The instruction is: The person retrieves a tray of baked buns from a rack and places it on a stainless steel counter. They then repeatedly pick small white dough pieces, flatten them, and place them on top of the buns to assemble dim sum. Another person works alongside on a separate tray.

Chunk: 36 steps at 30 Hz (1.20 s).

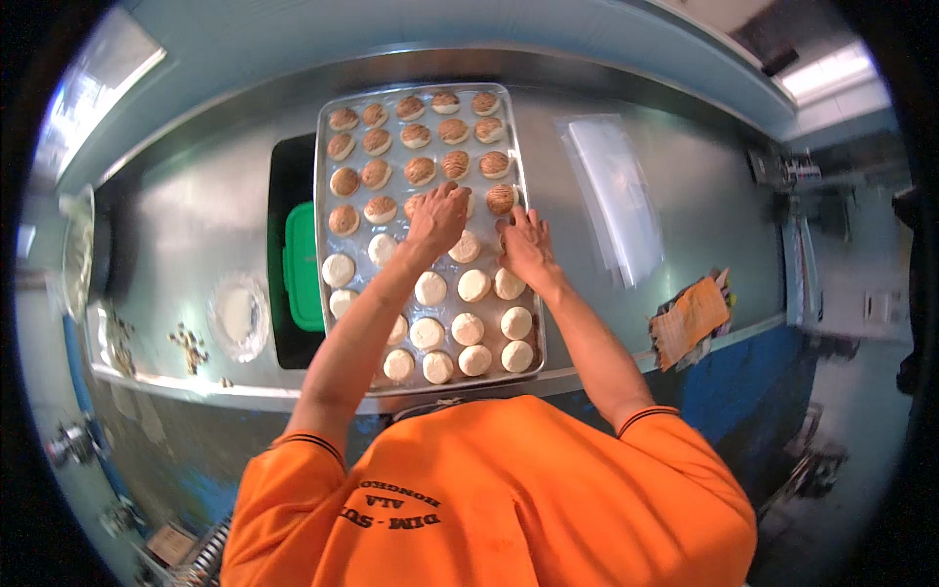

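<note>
Over tray (397, 155), left hand (440, 217) partly hides buns (413, 206), right hand (529, 243) nearby; both half-curled, grip unclear.

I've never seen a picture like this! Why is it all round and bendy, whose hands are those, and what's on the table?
It comes from a camera on a person's head, looking down. Its very wide lens makes straight edges bend. There's no robot: the bare left hand and right hand belong to the person in the orange shirt.

On the metal counter is a big metal tray. Brown-topped buns fill its far part, and plain pale buns the near part. A green plastic container is to the left, and clear plastic sheets lie to the right.

Both hands are over the tray, but I can't tell whether either one is holding a bun.
</note>
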{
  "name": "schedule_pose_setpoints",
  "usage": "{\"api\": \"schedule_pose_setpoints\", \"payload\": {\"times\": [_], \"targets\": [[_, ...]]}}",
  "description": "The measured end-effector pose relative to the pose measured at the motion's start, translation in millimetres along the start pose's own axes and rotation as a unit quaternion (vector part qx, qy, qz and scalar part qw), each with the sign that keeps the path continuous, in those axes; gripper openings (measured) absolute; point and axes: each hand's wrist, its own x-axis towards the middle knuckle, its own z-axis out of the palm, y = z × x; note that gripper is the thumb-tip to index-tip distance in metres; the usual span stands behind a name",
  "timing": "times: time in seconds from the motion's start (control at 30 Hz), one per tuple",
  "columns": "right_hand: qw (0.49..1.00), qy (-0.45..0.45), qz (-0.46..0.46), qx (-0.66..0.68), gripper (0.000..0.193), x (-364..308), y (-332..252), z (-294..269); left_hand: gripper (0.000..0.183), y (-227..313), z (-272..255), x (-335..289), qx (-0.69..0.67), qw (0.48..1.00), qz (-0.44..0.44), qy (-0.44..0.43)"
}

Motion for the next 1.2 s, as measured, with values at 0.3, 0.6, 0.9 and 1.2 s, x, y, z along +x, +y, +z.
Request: {"api": "schedule_pose_setpoints", "payload": {"times": [0.3, 0.6, 0.9, 1.2], "targets": [[0.978, 0.005, -0.013, 0.207, 0.038, 7.5, 5.4, -6.8, 0.061, -3.1, 13.7, 19.6, 0.098, 0.994, -0.036, -0.039], [0.988, 0.082, -0.026, 0.131, 0.044, 51.5, 12.7, -6.0, 0.062, -1.2, -9.7, 20.3, -0.256, 0.961, -0.085, 0.052], [0.992, -0.004, 0.017, 0.127, 0.055, 62.2, 23.7, -30.6, 0.06, 2.0, 13.8, 1.7, -0.101, 0.995, 0.004, 0.023], [0.995, 0.08, 0.0, 0.059, 0.044, 52.1, 17.7, -16.9, 0.051, -32.7, -27.4, -39.1, -0.072, 0.989, -0.081, 0.102]]}}
